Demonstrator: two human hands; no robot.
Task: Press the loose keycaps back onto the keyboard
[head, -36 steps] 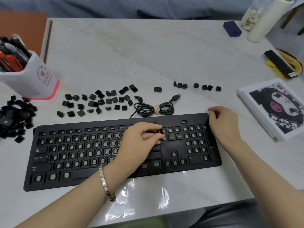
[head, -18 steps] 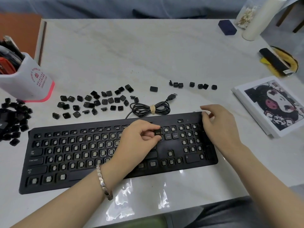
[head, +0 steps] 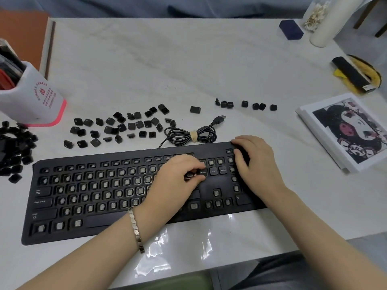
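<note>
Bright, soft light from above leaves only faint shadows. White glare streaks the table [head: 146, 70] just nearer the viewer than the left hand [head: 173, 181] pinching a keycap [head: 189, 175]; far from that grip, edges bow and detail softens.

Worktop [head: 188, 70]: white, faintly veined, glossy.
- Near edge: black keyboard [head: 104, 185], with its coiled USB cable [head: 188, 135] just behind.
- Left of the cable: scattered loose keycaps [head: 117, 128].
- Far left: heap of keycaps [head: 16, 147] and pen holder [head: 31, 101].
- Behind the cable: single keycap [head: 195, 109] and short row of keycaps [head: 247, 105].
- Right: printed picture [head: 345, 132], navy box [head: 290, 29] and white cylinder [head: 326, 28].
</note>
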